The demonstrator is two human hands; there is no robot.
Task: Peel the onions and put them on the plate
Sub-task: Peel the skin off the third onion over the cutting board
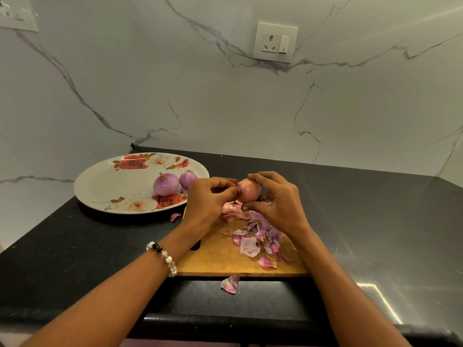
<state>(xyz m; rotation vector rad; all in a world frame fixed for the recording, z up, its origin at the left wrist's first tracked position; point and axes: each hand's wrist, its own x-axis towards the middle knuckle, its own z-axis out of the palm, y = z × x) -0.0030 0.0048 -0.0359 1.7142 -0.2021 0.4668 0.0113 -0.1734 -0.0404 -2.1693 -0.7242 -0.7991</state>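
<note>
- Onion point(248, 191), pinkish-brown, partly skinned, is held in the air between both hands, above the far end of the wooden cutting board point(220, 256).
- Right hand point(273, 204): fingers curled over the top and right side of the onion, thumb under it near the front; it grips the bulb.
- Left hand point(208, 199): fingertips pinched together against the left end of the onion, apparently on a bit of skin; the exact contact is too small to tell.
- Beaded bracelet point(162, 256) sits on the left wrist, white and clear beads with two black ones.
- Floral plate point(107, 186) lies on the black counter point(75, 259), left of the hands; its near edge is just beside the board.
- Two peeled onions rest on the right part of the plate: one nearer point(165, 184), one behind it point(187, 179), partly hidden by the left hand.
- Pile of peels point(258, 236), pink and purple, lies on the board below the right hand.
- One loose peel point(230, 284) lies on the counter just in front of the board; another small peel point(175, 217) lies between plate and board.
- Wall socket point(275, 42) with switch is set in the marble-patterned wall behind.
</note>
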